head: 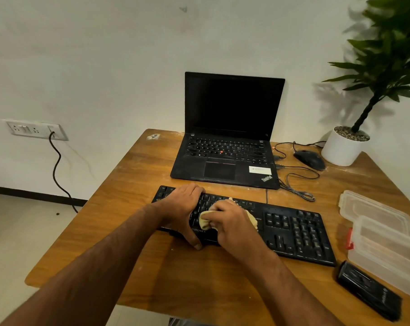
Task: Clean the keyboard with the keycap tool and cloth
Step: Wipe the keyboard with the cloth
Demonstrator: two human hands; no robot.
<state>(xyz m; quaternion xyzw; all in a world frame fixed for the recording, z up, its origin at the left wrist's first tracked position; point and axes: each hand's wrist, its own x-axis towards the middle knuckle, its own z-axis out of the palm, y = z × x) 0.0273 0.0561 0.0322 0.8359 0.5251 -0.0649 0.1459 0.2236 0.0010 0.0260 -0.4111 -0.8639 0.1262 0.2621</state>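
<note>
A black full-size keyboard [293, 229] lies across the middle of the wooden desk [133, 184]. My left hand [184, 208] grips its left part, fingers over the top rows and thumb at the front edge. My right hand [232, 222] holds a bunched beige cloth [205, 220] pressed onto the keys in the middle of the keyboard. A black case or tool pouch [368, 290] lies near the front right of the desk; I cannot tell whether it is the keycap tool.
An open black laptop [229, 128] stands behind the keyboard, with a wired mouse [309, 160] and looped cables [298, 184] to its right. A potted plant [345, 147] stands at the back right. Clear plastic boxes [384, 234] lie at the right edge.
</note>
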